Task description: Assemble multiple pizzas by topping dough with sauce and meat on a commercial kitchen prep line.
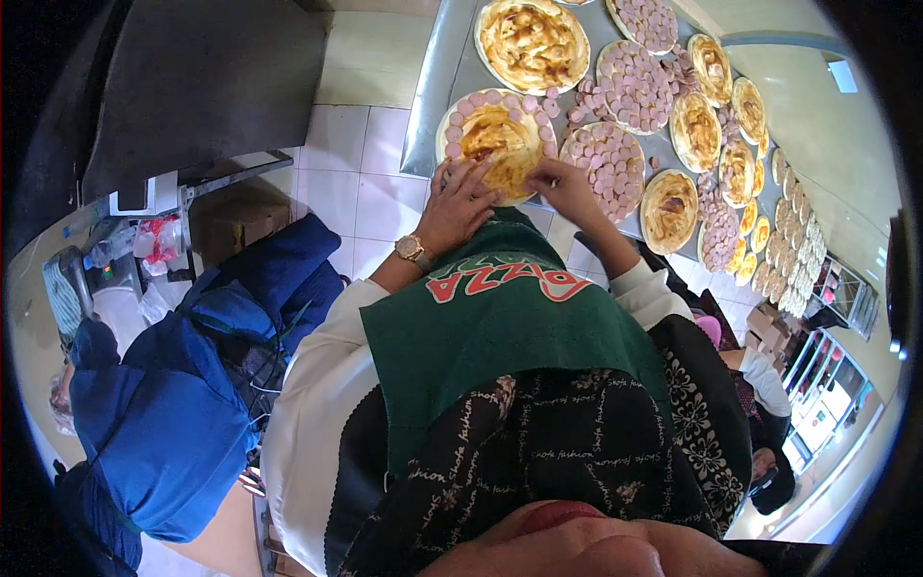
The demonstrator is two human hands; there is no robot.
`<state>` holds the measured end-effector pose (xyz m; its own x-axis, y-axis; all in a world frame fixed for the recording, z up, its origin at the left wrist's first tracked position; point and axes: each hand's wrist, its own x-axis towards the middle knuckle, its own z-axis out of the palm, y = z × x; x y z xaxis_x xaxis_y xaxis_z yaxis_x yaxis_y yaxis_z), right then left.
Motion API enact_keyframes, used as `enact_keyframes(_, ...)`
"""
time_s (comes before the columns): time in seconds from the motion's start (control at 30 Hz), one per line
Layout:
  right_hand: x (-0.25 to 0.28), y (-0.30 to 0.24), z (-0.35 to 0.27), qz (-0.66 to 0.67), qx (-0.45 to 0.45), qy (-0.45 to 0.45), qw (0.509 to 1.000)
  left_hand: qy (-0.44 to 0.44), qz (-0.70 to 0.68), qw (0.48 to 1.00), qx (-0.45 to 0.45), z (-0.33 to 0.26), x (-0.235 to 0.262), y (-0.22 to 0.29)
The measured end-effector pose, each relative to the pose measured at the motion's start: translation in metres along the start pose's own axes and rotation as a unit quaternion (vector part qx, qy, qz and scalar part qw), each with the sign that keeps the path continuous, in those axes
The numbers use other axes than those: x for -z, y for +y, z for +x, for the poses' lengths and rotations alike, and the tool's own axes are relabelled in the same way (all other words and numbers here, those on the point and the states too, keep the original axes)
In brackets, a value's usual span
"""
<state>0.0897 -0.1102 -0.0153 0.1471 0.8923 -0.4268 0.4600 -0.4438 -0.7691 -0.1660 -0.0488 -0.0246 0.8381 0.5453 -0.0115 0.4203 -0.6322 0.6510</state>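
A round pizza base (516, 157) with yellow-brown sauce lies at the near edge of the metal table. Pink sausage slices (478, 104) line its left, far and right rim, while the middle shows bare sauce. My left hand (461, 206) rests at the near left rim, fingers stretched out and lying on the base. At the right rim is my right hand (567, 190), fingertips pinched together; whatever they hold is hidden. A few loose sausage slices (551, 103) sit just beyond the rim, on the far right side.
Several pizzas covered with sausage slices (603, 171) and sauced bases (668, 212) stand along the metal table (423, 125) to the right. A blue cloth-covered heap (173, 413) is at the left. Another person (766, 385) is at the lower right.
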Motion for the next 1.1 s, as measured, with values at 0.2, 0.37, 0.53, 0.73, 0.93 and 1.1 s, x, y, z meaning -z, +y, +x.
enact_keyframes(0.2, -0.009, -0.001, 0.006, -0.175, 0.039, -0.015, 0.984, -0.003, -0.012, 1.000, -0.007, 0.002, 0.001, -0.003)
enact_keyframes(0.37, 0.026, 0.012, 0.075, -0.192, -0.026, 0.151, 0.969, 0.013, -0.016, 1.000, -0.012, 0.009, 0.000, -0.001)
enact_keyframes(0.53, 0.033, 0.023, 0.108, -0.248, -0.050, 0.185, 0.950, 0.034, -0.020, 0.999, -0.037, 0.021, -0.011, 0.001)
enact_keyframes(0.73, 0.049, 0.019, 0.099, -0.081, -0.096, 0.165, 0.978, -0.018, 0.009, 0.998, -0.061, 0.035, -0.013, 0.009)
enact_keyframes(0.93, 0.046, 0.001, 0.031, 0.058, -0.035, 0.049, 0.996, -0.027, 0.021, 0.997, -0.076, 0.028, -0.024, 0.006)
enact_keyframes(1.1, 0.012, 0.008, -0.017, -0.012, -0.006, 0.041, 0.999, -0.050, 0.006, 0.997, -0.065, 0.024, -0.021, 0.006)
